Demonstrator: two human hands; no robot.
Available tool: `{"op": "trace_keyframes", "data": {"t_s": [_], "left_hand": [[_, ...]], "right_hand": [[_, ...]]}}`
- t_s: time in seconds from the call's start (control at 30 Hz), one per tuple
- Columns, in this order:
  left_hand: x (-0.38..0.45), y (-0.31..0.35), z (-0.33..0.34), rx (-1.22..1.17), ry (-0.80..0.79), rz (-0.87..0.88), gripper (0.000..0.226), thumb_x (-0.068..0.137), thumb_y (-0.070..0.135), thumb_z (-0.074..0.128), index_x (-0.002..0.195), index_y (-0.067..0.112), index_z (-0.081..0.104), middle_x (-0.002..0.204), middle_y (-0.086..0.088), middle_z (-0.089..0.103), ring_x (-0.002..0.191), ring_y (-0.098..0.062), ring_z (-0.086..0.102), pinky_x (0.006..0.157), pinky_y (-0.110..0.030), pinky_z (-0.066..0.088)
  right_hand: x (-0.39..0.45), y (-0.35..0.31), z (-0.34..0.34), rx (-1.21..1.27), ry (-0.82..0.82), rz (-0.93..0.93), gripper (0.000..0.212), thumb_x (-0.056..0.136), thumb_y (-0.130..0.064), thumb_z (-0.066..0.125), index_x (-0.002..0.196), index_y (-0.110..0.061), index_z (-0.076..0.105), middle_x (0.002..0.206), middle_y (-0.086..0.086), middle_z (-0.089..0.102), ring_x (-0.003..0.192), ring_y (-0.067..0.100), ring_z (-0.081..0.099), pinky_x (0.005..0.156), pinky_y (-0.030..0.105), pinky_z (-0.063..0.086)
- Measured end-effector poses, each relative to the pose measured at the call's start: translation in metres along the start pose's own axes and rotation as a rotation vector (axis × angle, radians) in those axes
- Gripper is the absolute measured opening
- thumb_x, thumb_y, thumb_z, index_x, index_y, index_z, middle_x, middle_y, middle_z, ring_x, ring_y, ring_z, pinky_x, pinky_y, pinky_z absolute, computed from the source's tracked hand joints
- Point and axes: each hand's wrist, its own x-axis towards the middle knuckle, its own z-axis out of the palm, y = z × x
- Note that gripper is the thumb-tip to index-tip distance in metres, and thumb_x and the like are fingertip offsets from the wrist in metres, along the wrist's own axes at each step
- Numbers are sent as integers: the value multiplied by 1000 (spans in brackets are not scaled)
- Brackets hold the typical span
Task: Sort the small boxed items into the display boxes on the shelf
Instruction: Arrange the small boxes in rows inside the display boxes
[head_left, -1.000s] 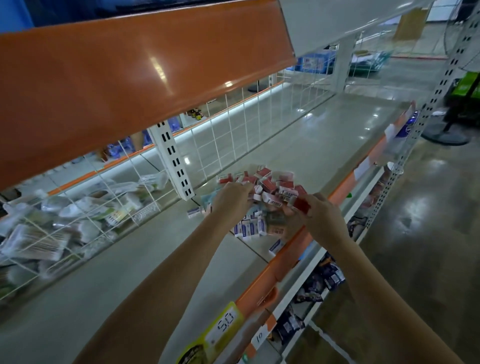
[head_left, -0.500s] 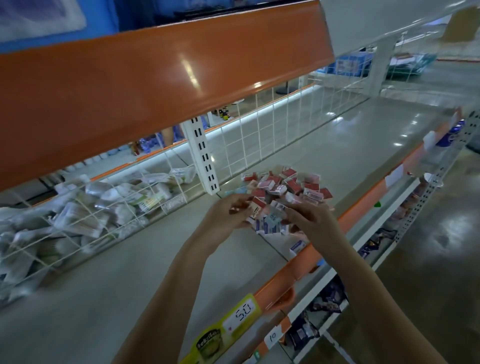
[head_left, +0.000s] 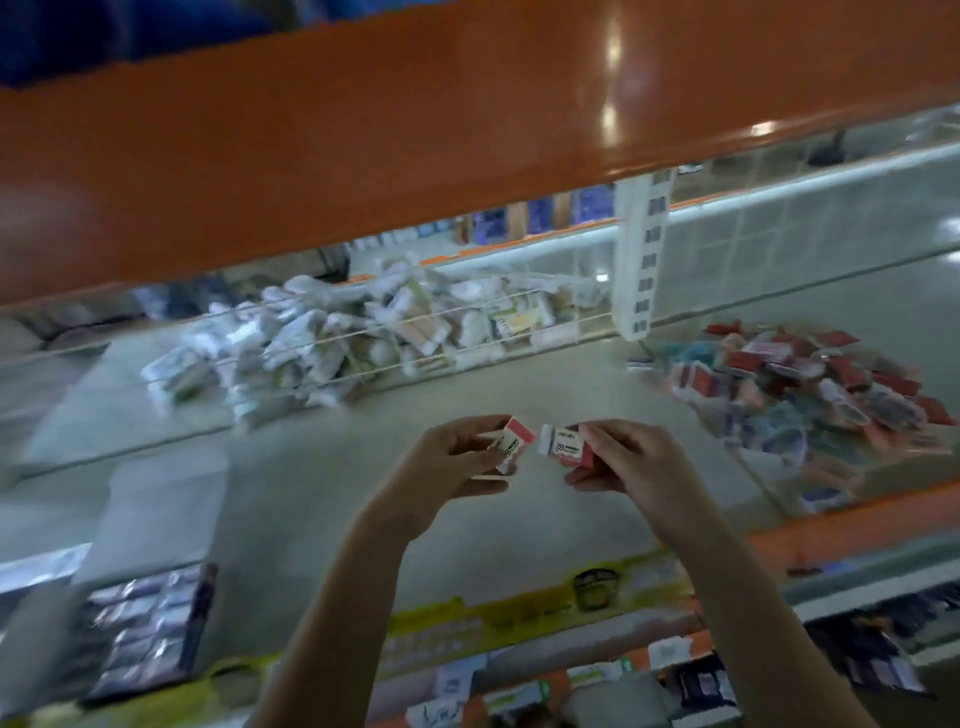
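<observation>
I am pinching one small red-and-white box (head_left: 511, 441) in my left hand (head_left: 457, 467) and another box (head_left: 566, 449) in my right hand (head_left: 631, 462), above the shelf (head_left: 311, 493) mid-front, turning labels up to match types before placing.

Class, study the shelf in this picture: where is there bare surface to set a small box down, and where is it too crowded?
Bare shelf lies beyond the left hand and right hand, between the white packets behind the wire and the heap of small boxes. More bare surface runs left, towards the dark display box. The right end, under the heap, is crowded.
</observation>
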Motion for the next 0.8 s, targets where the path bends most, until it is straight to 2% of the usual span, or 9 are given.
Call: {"op": "trace_keyframes", "data": {"t_s": [0.17,0.33,0.43,0.6,0.73,0.8], "left_hand": [[-57,-12,-70,5,164,11,25,86,-3,58,102,16,64,94,-7,66,77,-13,66,74,-25,56],[-113,-23,-142,76,314,50,21,84,-7,60,92,12,63,86,-5,66,71,-6,65,67,-17,52],[-145,-30,-187,108,373,74,19,83,-4,63,91,13,66,84,-5,68,72,-7,64,67,-17,52],[-195,-40,-261,85,489,87,16,83,1,65,95,11,69,81,-1,71,73,-8,66,65,-15,52],[-224,-52,-315,59,536,85,14,83,1,64,92,11,69,76,1,72,71,-7,66,64,-16,52],[-237,-57,-341,64,559,75,14,82,4,65,95,10,69,79,0,73,74,-9,67,64,-17,53]], "right_hand": [[-2,1,71,-12,-188,40,15,91,-7,55,99,-3,67,83,15,70,66,23,70,61,22,57],[-13,-4,156,-18,-323,64,15,88,-3,58,100,-3,66,83,16,70,65,23,71,59,20,56],[-20,-1,210,-47,-382,50,18,87,-4,60,104,-1,65,90,18,68,69,24,71,60,19,56],[-30,6,299,-126,-492,-6,13,86,-1,61,88,-12,69,87,19,67,68,17,70,63,20,56],[-32,13,361,-277,-545,-117,17,85,-7,65,84,-23,70,84,7,71,76,16,68,67,22,56],[-33,16,391,-355,-562,-170,15,85,-12,66,85,-26,71,84,-3,72,76,5,66,66,15,51]]}}
